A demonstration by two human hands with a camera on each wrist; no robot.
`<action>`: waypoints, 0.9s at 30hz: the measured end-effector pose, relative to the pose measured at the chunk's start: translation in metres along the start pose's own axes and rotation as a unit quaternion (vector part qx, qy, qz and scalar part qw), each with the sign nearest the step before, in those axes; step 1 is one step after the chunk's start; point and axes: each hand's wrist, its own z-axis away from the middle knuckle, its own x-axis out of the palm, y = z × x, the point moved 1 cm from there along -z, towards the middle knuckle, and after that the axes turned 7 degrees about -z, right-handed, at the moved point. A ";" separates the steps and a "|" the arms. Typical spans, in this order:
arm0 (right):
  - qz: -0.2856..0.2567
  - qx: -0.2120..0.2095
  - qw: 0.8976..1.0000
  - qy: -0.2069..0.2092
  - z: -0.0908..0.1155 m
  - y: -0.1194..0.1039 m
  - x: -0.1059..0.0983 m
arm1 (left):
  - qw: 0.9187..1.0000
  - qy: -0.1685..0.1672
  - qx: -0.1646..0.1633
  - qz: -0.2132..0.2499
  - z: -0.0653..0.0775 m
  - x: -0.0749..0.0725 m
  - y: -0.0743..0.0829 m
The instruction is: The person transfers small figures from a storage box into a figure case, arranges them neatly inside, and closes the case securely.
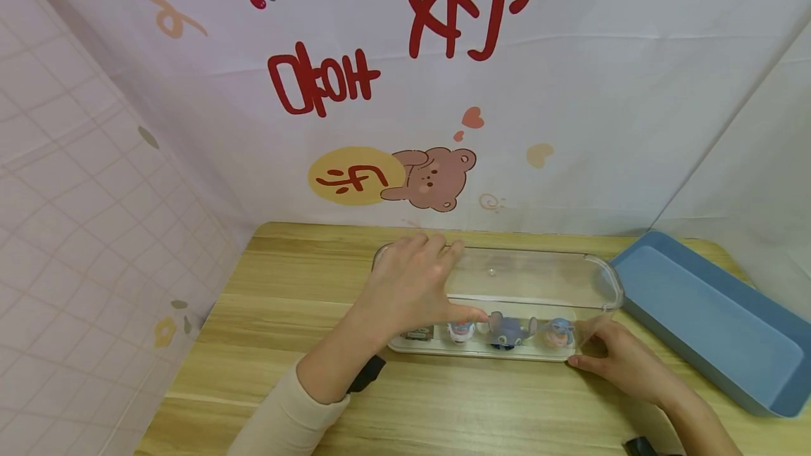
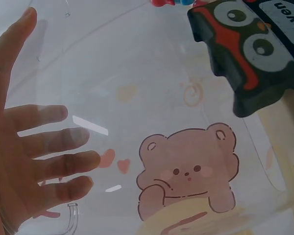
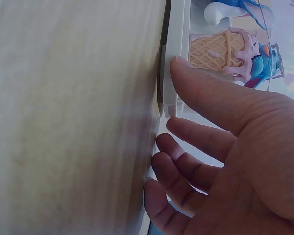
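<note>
A long display box with a clear cover and a white base stands on the wooden table. Several small figures are inside, among them a grey-blue big-eared one and a blue one with a pink ice cream cone. My left hand grips the cover near its left end, fingers over the back, thumb at the front. Through the clear plastic the left wrist view shows its spread fingers. My right hand holds the base's right end, thumb on the front corner, fingers along the end.
To the right lies a blue rectangular tray, set at an angle close to the box. A printed white cloth hangs behind the table and another at its left. Inside the box's left end stands a dark green piece with round eyes.
</note>
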 end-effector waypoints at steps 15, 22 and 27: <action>-0.012 0.006 1.000 0.004 0.000 0.002 0.001 | 1.000 -0.017 -0.006 0.000 0.003 0.009 0.003; -0.023 0.003 1.000 0.004 -0.001 0.000 0.000 | 1.000 -0.018 -0.009 0.003 0.003 0.011 0.003; -0.013 -0.001 1.000 0.008 -0.001 -0.001 0.000 | 1.000 -0.013 -0.011 0.010 0.003 0.012 0.003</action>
